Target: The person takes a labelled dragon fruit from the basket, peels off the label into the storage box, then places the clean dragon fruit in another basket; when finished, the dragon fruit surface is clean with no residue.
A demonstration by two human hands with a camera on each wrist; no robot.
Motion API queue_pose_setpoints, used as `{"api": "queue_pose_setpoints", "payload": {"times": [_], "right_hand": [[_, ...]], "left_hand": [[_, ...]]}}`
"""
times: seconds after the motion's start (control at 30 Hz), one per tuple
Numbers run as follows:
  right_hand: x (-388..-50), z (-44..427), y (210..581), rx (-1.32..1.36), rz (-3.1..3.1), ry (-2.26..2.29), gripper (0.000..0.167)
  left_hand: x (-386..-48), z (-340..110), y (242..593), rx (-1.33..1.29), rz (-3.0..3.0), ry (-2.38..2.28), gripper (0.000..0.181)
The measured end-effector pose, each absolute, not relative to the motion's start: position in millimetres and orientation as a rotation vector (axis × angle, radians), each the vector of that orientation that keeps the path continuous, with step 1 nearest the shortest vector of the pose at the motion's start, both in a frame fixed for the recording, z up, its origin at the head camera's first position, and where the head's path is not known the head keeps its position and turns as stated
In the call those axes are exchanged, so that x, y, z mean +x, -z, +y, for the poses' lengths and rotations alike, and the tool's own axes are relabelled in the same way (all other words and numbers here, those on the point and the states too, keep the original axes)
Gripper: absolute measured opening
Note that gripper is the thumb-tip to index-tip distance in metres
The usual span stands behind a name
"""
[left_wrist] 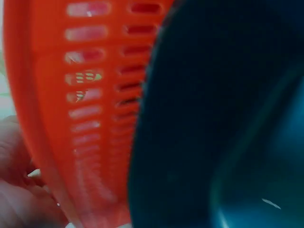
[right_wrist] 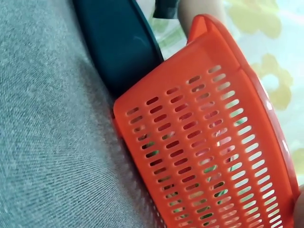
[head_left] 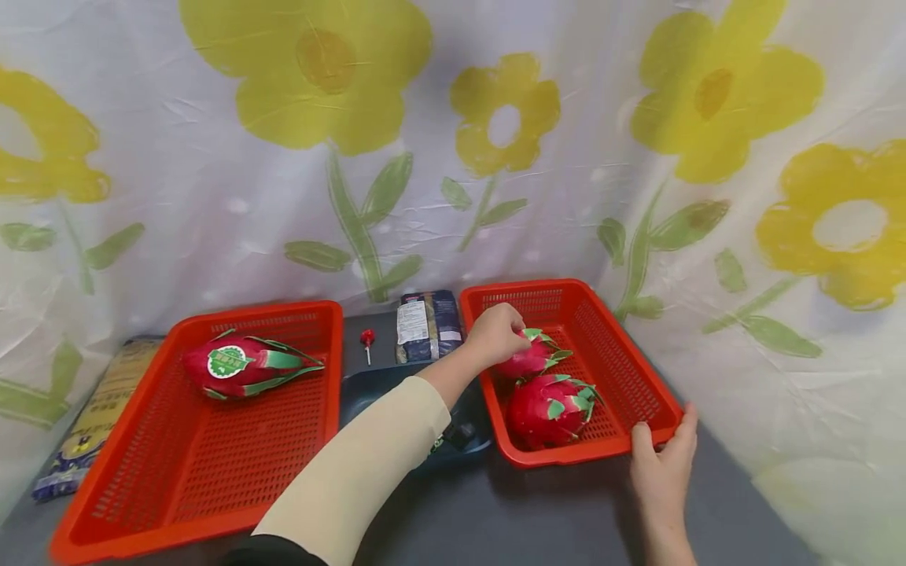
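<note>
In the head view, the left hand (head_left: pixel 497 336) reaches over the left wall of the right red basket (head_left: pixel 580 454). Its bent fingers hold the upper dragon fruit (head_left: pixel 520 363), whose left part the hand partly covers. A second dragon fruit (head_left: pixel 545 413) lies just below it in the basket. The right hand (head_left: pixel 663 468) grips the basket's near right corner, thumb on the rim. The left wrist view shows the left hand (left_wrist: pixel 21 180) beyond the red basket wall (left_wrist: pixel 52 118), fingertips unclear. At the right wrist view's edge, a bit of the right hand (right_wrist: pixel 299 209) touches the basket (right_wrist: pixel 190 142).
A larger red basket (head_left: pixel 212 528) on the left holds a dragon fruit (head_left: pixel 244 364) with a sticker. Between the baskets stand a dark blue container (head_left: pixel 364 385), a red lollipop (head_left: pixel 367 338) and a blue package (head_left: pixel 428 326). A yellow package (head_left: pixel 99 417) lies far left; a flowered curtain hangs behind.
</note>
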State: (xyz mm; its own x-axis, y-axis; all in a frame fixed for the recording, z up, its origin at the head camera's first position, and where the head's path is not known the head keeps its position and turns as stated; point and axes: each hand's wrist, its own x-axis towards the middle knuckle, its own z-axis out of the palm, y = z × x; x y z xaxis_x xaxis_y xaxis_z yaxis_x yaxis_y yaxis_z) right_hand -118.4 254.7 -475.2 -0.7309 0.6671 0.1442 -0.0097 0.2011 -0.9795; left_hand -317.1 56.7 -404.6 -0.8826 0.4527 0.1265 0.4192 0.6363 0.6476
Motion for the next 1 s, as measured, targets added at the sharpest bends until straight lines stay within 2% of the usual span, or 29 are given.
{"api": "queue_pose_setpoints", "payload": {"times": [0.07, 0.2, 0.57, 0.8, 1.0], "right_hand": [[-117.5, 253.4, 476.1, -0.605, -1.924, -1.587, 0.082], [-116.0, 252.7, 475.7, -0.594, -1.927, -1.604, 0.081], [-115.7, 257.2, 475.5, -0.590, -1.925, -1.620, 0.080], [-114.3, 258.3, 476.8, -0.576, -1.929, -1.558, 0.078], [-113.4, 254.8, 474.4, -0.572, -1.903, -1.608, 0.079]], "left_hand": [[-315.3, 54.3, 407.1, 0.723, 2.808, -1.041, 0.028], [-309.5, 52.5, 406.4, 0.703, 2.797, -0.969, 0.036], [-291.1, 46.5, 393.6, 0.814, 2.804, -0.908, 0.049], [-258.0, 22.0, 368.6, 0.898, 2.761, -1.179, 0.049], [-215.0, -15.9, 346.1, 0.880, 2.765, -1.342, 0.049]]}}
